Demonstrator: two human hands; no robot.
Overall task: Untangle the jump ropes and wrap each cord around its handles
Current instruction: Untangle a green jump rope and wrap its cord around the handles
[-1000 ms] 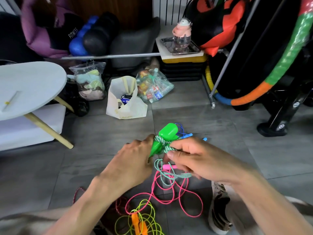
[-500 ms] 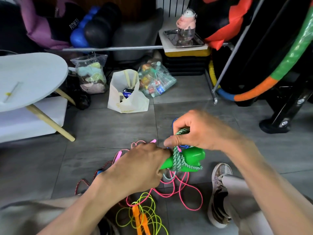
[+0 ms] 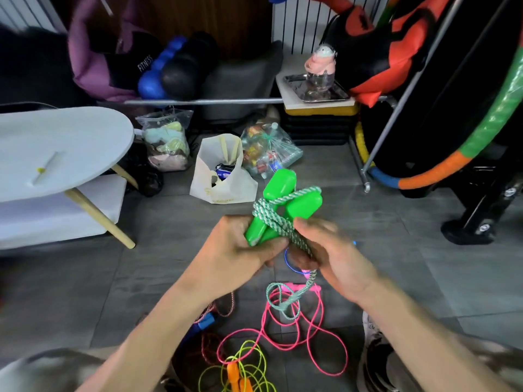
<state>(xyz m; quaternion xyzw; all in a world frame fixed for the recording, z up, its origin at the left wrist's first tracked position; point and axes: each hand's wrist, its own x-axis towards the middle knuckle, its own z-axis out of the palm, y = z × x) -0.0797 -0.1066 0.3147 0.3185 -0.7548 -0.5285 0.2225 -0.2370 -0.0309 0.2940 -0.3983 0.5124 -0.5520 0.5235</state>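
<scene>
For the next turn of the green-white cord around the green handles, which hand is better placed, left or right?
Probably the right hand. It already pinches the cord just below the wraps. The left hand grips the base of both handles and should only steady them.

I can read one word, "FITNESS", in white letters on the black bag (image 3: 133,63) far left. Labels inside the clear plastic bag (image 3: 268,151) are too blurred for me to read.

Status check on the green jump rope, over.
Left hand grips both green handles. Right hand feeds braided cord around them. Loose tail hangs over pink rope.
</scene>
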